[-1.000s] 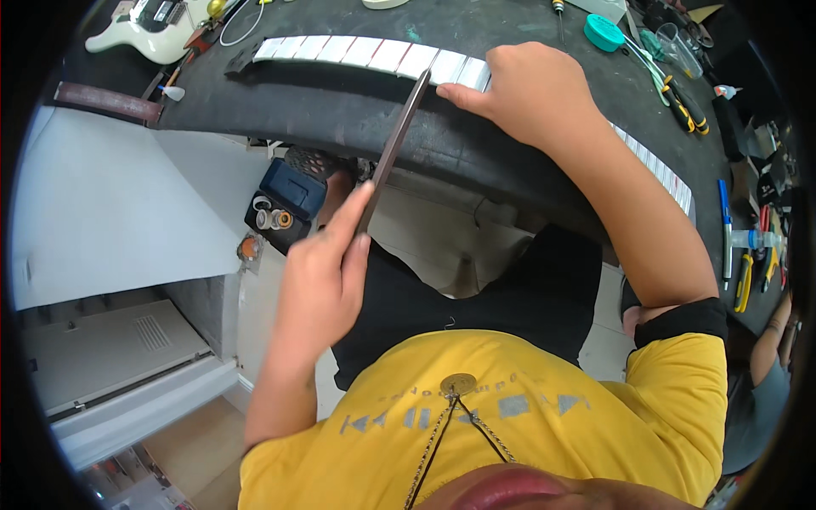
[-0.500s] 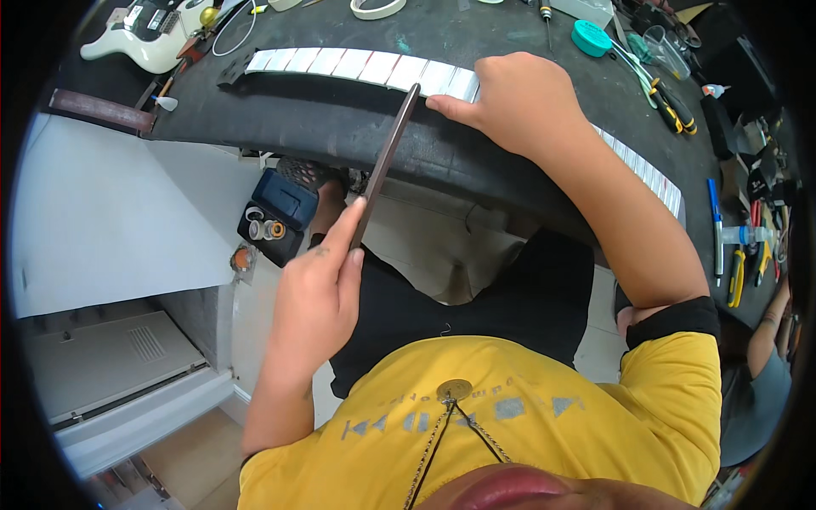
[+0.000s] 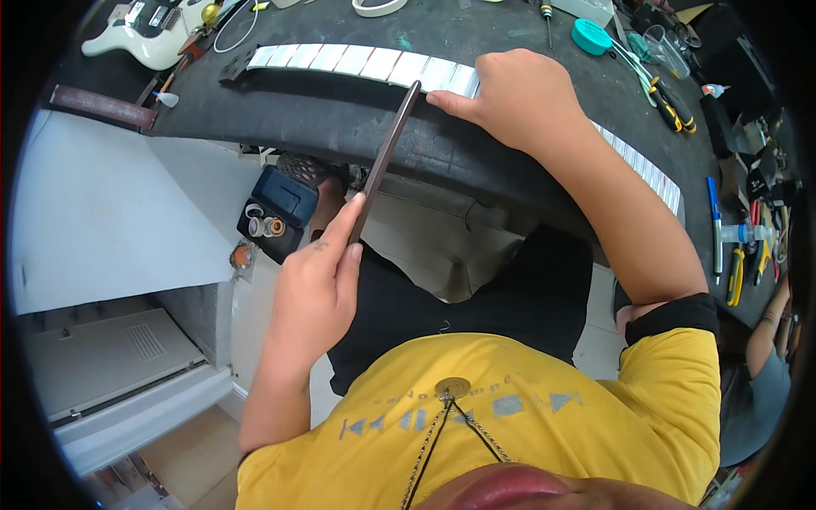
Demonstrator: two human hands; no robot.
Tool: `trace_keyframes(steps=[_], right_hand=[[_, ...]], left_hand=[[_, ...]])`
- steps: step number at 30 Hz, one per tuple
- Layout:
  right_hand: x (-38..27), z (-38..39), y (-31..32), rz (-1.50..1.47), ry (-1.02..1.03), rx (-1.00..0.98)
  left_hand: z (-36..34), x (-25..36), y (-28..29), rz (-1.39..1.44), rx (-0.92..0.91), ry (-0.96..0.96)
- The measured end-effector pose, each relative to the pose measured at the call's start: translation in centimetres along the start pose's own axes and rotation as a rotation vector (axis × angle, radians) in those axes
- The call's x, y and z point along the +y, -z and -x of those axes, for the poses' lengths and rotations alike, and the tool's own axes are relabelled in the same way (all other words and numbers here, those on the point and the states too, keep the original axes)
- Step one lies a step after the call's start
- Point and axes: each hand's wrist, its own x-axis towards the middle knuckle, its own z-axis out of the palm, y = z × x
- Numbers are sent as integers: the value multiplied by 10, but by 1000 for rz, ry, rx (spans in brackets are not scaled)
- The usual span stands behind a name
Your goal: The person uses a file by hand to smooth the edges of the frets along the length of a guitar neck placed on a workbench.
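Observation:
My left hand [image 3: 319, 289] grips a long, narrow dark file [image 3: 387, 157], which slants upward with its tip at the near edge of a guitar neck [image 3: 344, 59]. The neck lies along the dark bench, its fretboard covered in white strips with thin lines between them. My right hand [image 3: 523, 98] is clasped over the neck just right of the file's tip, thumb along the near edge; my right forearm hides part of the neck, which reappears farther right.
A white electric guitar [image 3: 140, 34] and reddish bar [image 3: 102, 106] lie left; teal container [image 3: 591, 36], pliers [image 3: 671, 106], pens and tools [image 3: 735, 276] lie right. An open dark case [image 3: 276, 212] sits below. Another person's arm [image 3: 765, 327] shows at far right.
The whole view has shifted slightly left and down since a second ago. The file and both hands stay almost the same against the neck, with only a slight movement of the file.

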Motion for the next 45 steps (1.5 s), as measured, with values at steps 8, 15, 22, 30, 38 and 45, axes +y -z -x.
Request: trace_keyframes(steps=[8, 15, 22, 30, 38, 45], right_hand=[[-6, -6, 1, -34, 21, 13], [5, -1, -1, -39, -22, -16], [-2, -4, 0, -17, -1, 35], [8, -2, 0, -48, -42, -16], [25, -2, 23, -31, 18, -200], [19, 2, 24, -31, 7, -232]], left_hand=[[-160, -3, -12, -76, -87, 8], [-1, -5, -2, 14, -16, 35], [-141, 8, -4, 15, -118, 75], [-7, -10, 3, 13, -20, -20], [22, 16, 19, 184, 44, 181], [1, 17, -6, 168, -52, 229]])
